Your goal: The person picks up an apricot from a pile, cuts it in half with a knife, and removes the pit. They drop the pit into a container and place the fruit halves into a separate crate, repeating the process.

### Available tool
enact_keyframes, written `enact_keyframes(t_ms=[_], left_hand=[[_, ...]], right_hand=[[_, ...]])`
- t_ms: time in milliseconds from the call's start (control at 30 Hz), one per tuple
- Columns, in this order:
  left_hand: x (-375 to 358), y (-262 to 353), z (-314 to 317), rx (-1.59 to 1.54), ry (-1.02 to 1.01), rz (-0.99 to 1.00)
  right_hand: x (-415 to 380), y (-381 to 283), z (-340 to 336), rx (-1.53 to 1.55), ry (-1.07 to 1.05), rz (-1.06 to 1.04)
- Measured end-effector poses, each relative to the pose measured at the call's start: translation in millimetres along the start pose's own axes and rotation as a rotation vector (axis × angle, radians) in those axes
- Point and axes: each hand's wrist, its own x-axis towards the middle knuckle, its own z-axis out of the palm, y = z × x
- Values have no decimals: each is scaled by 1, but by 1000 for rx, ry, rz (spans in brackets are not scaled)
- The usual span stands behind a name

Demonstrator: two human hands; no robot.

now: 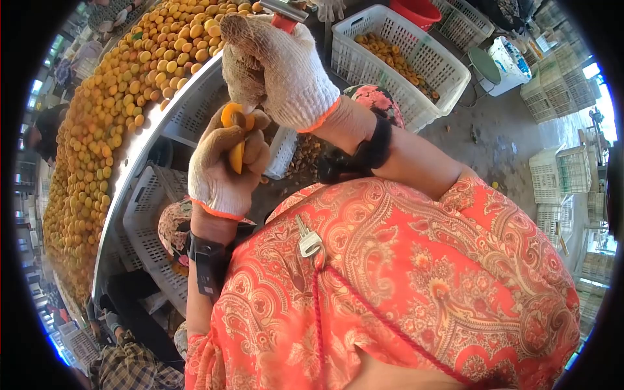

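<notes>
Gripping orange fruit (236, 158), left hand (224, 162) hides its middle.

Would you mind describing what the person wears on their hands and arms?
The left hand and right hand wear whitish knit gloves with orange cuff edges and brownish fingers. The left wrist has a boxy black device; the right wrist, a black band. The sleeves are red paisley.

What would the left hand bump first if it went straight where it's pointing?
The left hand would likely bump the right hand in its stained white knit glove, though depth is hard to judge.
</notes>
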Motion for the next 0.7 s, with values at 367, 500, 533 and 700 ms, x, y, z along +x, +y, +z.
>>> enact_keyframes(t_ms=[367,500,533,700], left_hand=[[-11,0,12,246,-56,-43],[-13,-1,17,263,-35,-26],[-14,-2,17,244,-43,-24],[-12,-8,11,423,-110,123]], right_hand=[[-10,-8,19,-156,31,-103],[-13,-8,19,-362,28,-208],[-12,-7,16,-448,15,-250],[-14,3,15,-452,34,-196]])
